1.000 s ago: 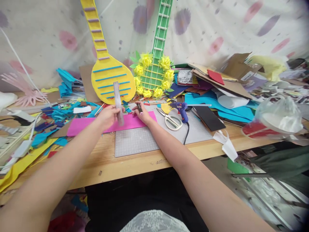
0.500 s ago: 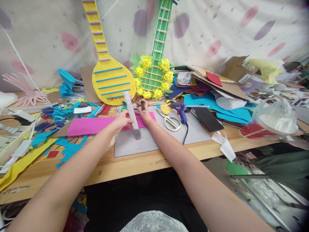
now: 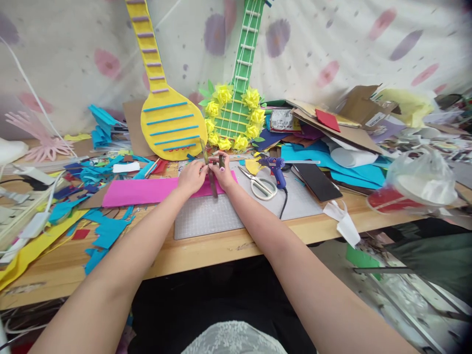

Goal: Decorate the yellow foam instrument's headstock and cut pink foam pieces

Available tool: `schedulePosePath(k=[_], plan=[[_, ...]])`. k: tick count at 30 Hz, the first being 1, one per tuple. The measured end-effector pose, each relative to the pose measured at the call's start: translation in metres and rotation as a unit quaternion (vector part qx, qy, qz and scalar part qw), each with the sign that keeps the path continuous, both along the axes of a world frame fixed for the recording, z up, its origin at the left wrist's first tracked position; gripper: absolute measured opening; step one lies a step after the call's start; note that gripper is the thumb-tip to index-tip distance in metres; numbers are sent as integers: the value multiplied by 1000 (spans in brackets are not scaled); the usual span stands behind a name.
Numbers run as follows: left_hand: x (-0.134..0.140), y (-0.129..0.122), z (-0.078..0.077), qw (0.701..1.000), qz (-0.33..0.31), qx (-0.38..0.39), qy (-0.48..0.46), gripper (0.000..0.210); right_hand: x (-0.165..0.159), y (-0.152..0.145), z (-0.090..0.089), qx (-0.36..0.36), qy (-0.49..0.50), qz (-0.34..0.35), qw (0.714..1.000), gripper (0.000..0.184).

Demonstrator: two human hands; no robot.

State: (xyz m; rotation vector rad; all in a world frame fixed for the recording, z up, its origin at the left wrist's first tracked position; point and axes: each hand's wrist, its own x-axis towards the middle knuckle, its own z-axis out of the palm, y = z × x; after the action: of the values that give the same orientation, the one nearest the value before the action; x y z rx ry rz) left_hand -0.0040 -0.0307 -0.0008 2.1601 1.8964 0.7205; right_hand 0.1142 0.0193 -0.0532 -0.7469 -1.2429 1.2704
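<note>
My left hand (image 3: 193, 177) is closed around a ruler (image 3: 213, 188), which stands nearly edge-on between my two hands. My right hand (image 3: 224, 176) has its fingers curled around a short dark stick-like thing (image 3: 221, 160), its kind too small to make out; the fingers also lie close to the ruler. Under both hands runs a folded strip of magenta sheet (image 3: 142, 191), resting partly on a grey cutting mat (image 3: 206, 219). White-handled scissors (image 3: 263, 188) lie just right of my right hand, beside a blue glue gun (image 3: 277, 171).
Behind stand a yellow lute-shaped craft (image 3: 173, 120) and a green one (image 3: 241, 73) ringed with yellow flowers. A black phone (image 3: 317, 181) lies at the mat's right. Blue scraps (image 3: 106, 228) litter the left; a plastic-bagged tub (image 3: 413, 184) sits far right.
The ruler has turned from showing its flat face to nearly edge-on and moved slightly right. My left hand has moved right, close to my right hand, which has hardly moved.
</note>
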Motion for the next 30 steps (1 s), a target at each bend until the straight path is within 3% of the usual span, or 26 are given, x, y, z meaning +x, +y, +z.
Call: schedulePosePath(k=[5,10,15,17,21,24,28,30], plan=[[-17,0,-9,993,-108,10,55,42,2,5,-4,0,16,-27,1000,53],[-21,-3,-13,985,-94,-13,142,49,2,8,-6,-12,10,-48,999,51],[-24,-7,-19,965,-128,-92,208,64,1,8,-8,-36,35,-50,997,50],[-38,-7,-22,965,-96,-104,219,68,0,9,-8,-43,53,-51,996,50],[-82,-10,-19,961,28,-125,245,70,-1,13,-10,-41,80,-43,995,51],[-101,-18,-9,960,87,-69,258,56,-1,15,-11,-30,78,-44,996,52],[-81,-21,5,977,122,72,158,36,-3,16,-13,-26,68,-35,997,54],[-56,-13,6,988,141,48,42,32,-3,15,-13,-23,63,-31,997,55]])
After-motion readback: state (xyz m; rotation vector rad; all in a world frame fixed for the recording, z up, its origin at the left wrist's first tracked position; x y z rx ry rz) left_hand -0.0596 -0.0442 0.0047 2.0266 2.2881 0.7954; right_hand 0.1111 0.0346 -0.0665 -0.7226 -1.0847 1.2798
